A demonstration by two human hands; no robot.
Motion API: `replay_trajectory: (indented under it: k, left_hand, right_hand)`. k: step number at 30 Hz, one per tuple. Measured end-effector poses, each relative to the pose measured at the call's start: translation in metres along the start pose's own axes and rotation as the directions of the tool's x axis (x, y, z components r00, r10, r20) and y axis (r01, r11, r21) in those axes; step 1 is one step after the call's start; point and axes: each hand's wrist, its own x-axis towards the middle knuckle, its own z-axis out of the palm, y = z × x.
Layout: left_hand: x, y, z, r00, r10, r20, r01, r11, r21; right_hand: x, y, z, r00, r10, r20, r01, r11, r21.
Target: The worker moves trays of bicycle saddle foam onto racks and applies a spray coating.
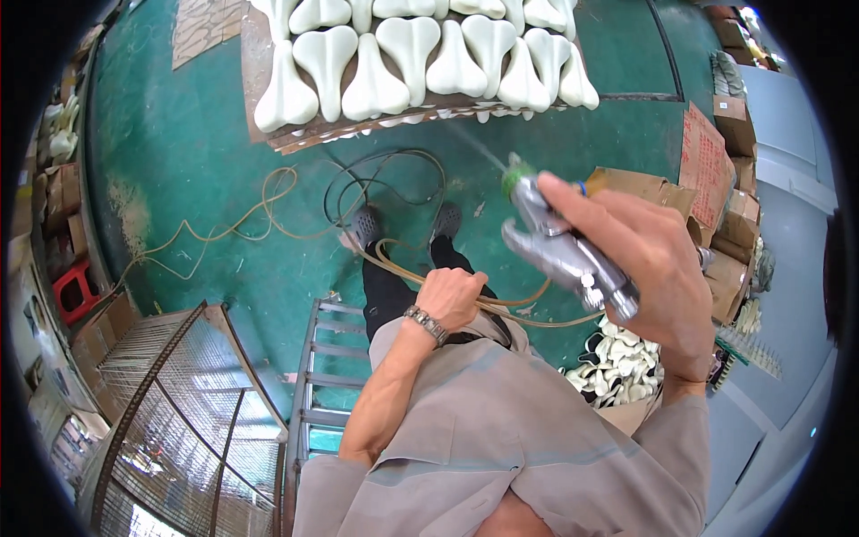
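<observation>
My right hand (pixel 658 259) is wrapped round a metal spray gun (pixel 573 255) with a green nozzle end. A thin pale jet leaves the nozzle toward the upper left. Beyond it, rows of cream-white pieces shaped like bicycle saddles (pixel 407 54) lie on a board-topped stand (pixel 358 132). My left hand (pixel 452 298), a metal watch on its wrist, is closed round tan hoses (pixel 398 266) in front of my waist. The hoses pass on to the right, under the spray gun. My fingers hide the gun's trigger in part.
Hose loops (pixel 385 170) lie on the green floor around my feet. A metal rack (pixel 335 380) and a wire-mesh cage (pixel 192 403) stand at the lower left. On the right are cardboard boxes (pixel 738 215) and a box of white pieces (pixel 617 362). A red stool (pixel 76 291) is far left.
</observation>
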Motion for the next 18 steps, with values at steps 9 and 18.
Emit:
replay_trajectory:
  k: [9,18]
  left_hand:
    - [-0.024,-0.024,-0.006,1.000,0.021,-0.003,-0.021,1.000,-0.006]
    - [-0.029,-0.015,-0.006,0.997,0.025,0.067,-0.029,0.998,0.060]
  right_hand:
    - [0.006,-0.029,0.010,0.997,0.078,0.010,-0.078,0.997,-0.026]
    - [-0.011,-0.042,0.011,0.991,0.080,0.103,-0.080,0.997,0.004]
